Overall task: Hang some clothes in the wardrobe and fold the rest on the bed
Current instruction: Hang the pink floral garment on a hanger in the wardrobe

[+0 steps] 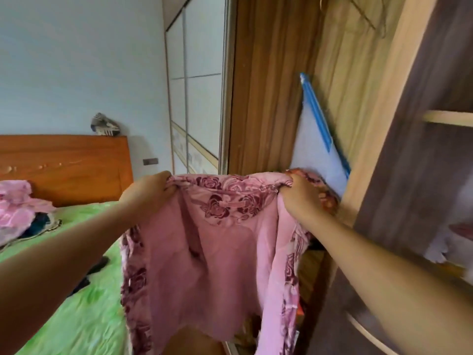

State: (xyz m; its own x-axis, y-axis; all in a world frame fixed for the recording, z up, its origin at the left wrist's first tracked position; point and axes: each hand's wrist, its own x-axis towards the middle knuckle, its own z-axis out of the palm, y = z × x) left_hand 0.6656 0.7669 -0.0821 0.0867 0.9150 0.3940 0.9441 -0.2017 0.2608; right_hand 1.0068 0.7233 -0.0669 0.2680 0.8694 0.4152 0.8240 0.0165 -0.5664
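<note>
A pink jacket [212,252] with dark red rose patterns hangs in front of me, its pink lining facing me. My left hand [148,193] grips its left shoulder and my right hand [302,198] grips its right shoulder, holding it spread at chest height. It hangs just in front of the open wardrobe [340,98], whose wooden interior fills the right half of the view. Wire hangers [368,19] show at the wardrobe's top. The bed [84,290], under a green sheet, lies to the left.
A heap of pink and dark clothes [20,213] lies on the bed near the wooden headboard [64,165]. A white-and-blue bag [317,144] leans inside the wardrobe. A sliding door [197,85] stands behind, and shelves [448,119] are at the right.
</note>
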